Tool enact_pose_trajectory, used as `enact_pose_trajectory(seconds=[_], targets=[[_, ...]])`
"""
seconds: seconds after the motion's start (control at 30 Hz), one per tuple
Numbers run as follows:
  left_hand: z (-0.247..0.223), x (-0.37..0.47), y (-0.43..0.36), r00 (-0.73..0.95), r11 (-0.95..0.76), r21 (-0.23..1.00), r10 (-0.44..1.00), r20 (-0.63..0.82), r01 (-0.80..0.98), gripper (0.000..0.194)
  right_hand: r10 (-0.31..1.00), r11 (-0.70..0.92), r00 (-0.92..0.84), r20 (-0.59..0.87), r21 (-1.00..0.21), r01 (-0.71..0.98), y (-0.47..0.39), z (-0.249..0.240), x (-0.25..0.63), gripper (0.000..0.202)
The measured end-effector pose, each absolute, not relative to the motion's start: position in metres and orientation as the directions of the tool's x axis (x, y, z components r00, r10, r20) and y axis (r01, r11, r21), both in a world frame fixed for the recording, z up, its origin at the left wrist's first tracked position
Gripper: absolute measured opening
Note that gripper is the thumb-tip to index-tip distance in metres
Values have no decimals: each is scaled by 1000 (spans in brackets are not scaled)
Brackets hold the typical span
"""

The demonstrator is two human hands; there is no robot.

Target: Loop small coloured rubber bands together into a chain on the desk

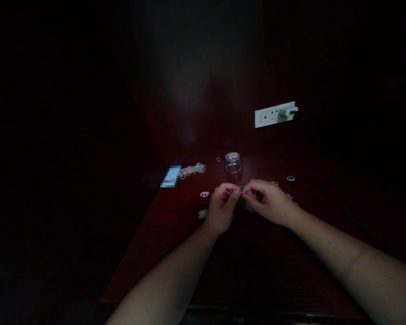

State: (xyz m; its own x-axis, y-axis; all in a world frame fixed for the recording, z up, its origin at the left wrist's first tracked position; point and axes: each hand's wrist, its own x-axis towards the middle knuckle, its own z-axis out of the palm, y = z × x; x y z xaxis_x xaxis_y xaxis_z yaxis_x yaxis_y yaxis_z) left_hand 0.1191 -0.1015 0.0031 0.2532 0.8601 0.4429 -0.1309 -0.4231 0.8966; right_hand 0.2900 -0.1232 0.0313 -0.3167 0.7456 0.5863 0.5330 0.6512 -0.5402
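Pinching a thin pink band [242, 192], the left hand [225, 203] and right hand [267, 198] come fingertip to fingertip over the dark red table [162, 239] in front of me. Around that band, a clear lidded jar [233, 167] stands at twelve o'clock, a heap of colourful bands [193, 169] at ten, pink loops [205, 194] at nine, a pale green clump [202, 214] at eight, and a blue ring [290, 178] between two and three.

We cannot make out the exact form of the tiny pink piece [241, 192] between the left hand [222, 206] and the right hand [271, 201], which partly hides an orange ring [275, 183]. The view's edges cut off both forearms [171, 273]. We see the bright rectangle [171, 176] only as blurred blocks.
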Motion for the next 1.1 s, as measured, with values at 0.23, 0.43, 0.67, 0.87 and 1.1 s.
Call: enact_pose_trajectory(seconds=[0.23,0.43,0.67,0.87,1.1], targets=[[8,113,-105,249,-446,895,865,436,-22,10,771,619,-290,566,-561,551,-121,30,292,11],[17,106,-107,252,-549,807,830,497,218,10,757,634,-316,571,-526,567,-120,31,292,12],[16,104,-103,271,-572,768,818,507,289,10,765,629,-329,553,-533,566,-119,30,294,12],[17,103,-104,290,-551,777,831,475,305,16,760,631,-324,564,-521,575,-118,30,294,14],[14,101,-101,313,-556,768,826,468,319,18,757,633,-316,572,-519,575,-119,32,294,14]])
